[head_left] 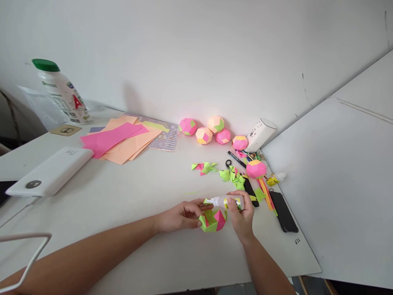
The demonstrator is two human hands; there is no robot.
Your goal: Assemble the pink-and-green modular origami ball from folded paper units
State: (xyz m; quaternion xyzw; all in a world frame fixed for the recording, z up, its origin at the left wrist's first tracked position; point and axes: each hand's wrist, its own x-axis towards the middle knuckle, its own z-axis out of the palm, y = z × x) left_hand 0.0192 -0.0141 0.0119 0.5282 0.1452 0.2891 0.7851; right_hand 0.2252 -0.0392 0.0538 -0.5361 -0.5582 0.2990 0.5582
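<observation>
My right hand (241, 215) is closed around a small white glue bottle (225, 201) with a yellow label, tilted sideways with its nozzle pointing left. The nozzle tip meets a green flap on a half-built folded-paper ball (213, 221) of green and pink pieces. On the ball's left side, my left hand (184, 215) grips its edge between thumb and fingers. The ball is hollow and open at the top. Just beyond the hands lie loose folded green and pink paper pieces (236, 179).
Several finished paper balls (204, 135) stand along the wall. Pink and peach paper sheets (123, 139), a white power bank (50, 172) and a green-capped bottle (63, 92) are on the left. To the right are a black phone (284, 211), another glue bottle (276, 178) and a black marker (237, 159).
</observation>
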